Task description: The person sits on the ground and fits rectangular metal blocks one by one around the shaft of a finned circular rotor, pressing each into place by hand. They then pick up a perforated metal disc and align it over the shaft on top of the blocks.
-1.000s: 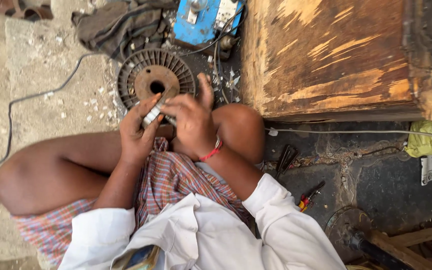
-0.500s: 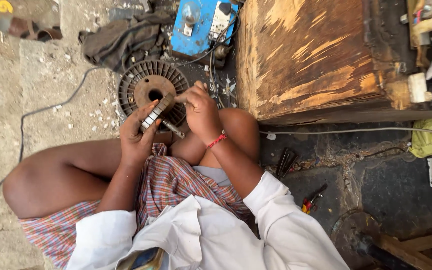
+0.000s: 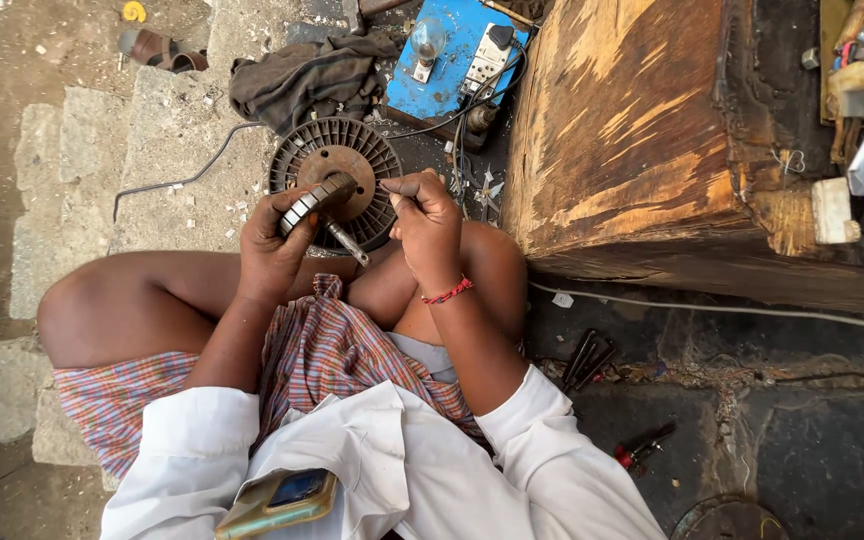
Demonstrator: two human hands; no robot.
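Observation:
My left hand (image 3: 270, 242) grips a small motor rotor (image 3: 314, 200), a ribbed metal cylinder with a steel shaft (image 3: 349, 245) sticking out toward my lap. My right hand (image 3: 428, 225) is closed in a pinch just right of the rotor, its fingertips pointing at the rotor's end; whatever it pinches is too small to make out. Both hands hover above a round, finned motor part (image 3: 377, 165) lying on the ground in front of my bent knees.
A blue electrical box (image 3: 447, 60) with a bulb and wires sits beyond the finned part. A dark cloth (image 3: 302, 72) lies to its left. A big worn wooden block (image 3: 652, 140) stands at right. Pliers (image 3: 584, 362) and a red-handled tool (image 3: 644, 447) lie on the dark floor.
The view has shifted slightly. My hands stay together over the finned part; the right hand has drawn a little to the right of the rotor.

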